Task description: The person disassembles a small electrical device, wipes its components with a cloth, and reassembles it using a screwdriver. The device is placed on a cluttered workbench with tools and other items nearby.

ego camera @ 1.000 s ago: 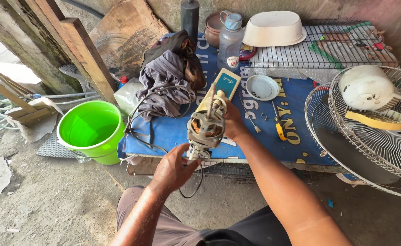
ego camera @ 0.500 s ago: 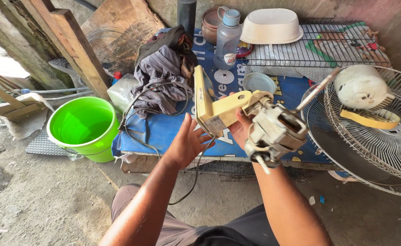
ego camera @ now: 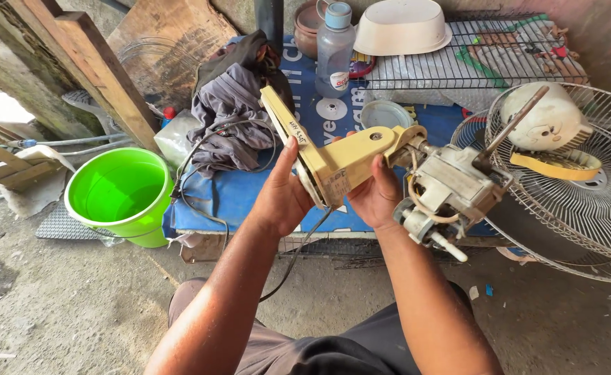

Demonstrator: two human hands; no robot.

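Comparing this moment with a second ago, you have swung the fan motor assembly (ego camera: 451, 191) from upright over the worktop (ego camera: 250, 191) to lying crosswise in front of you, motor end out to your right. Your left hand (ego camera: 281, 191) now cups the flat cream base plate (ego camera: 298, 149), fingers wrapped behind it and thumb pressed along its face; half a second ago that hand was open and only reaching. Your right hand (ego camera: 375, 194) grips the cream neck bracket (ego camera: 357, 156) from beneath, fingers closed on it. The exposed motor, with its windings and shaft (ego camera: 451, 248), hangs clear of the worktop, beside the wire fan guard (ego camera: 583, 180). A black power cord (ego camera: 298, 253) trails from the base down past your lap. Judgement: the turn exposes the underside of the bracket and base to your view, which suits inspection of that joint. Nearby stand a green bucket (ego camera: 118, 194), a grey cloth (ego camera: 232, 114) and a clear bottle (ego camera: 333, 48).
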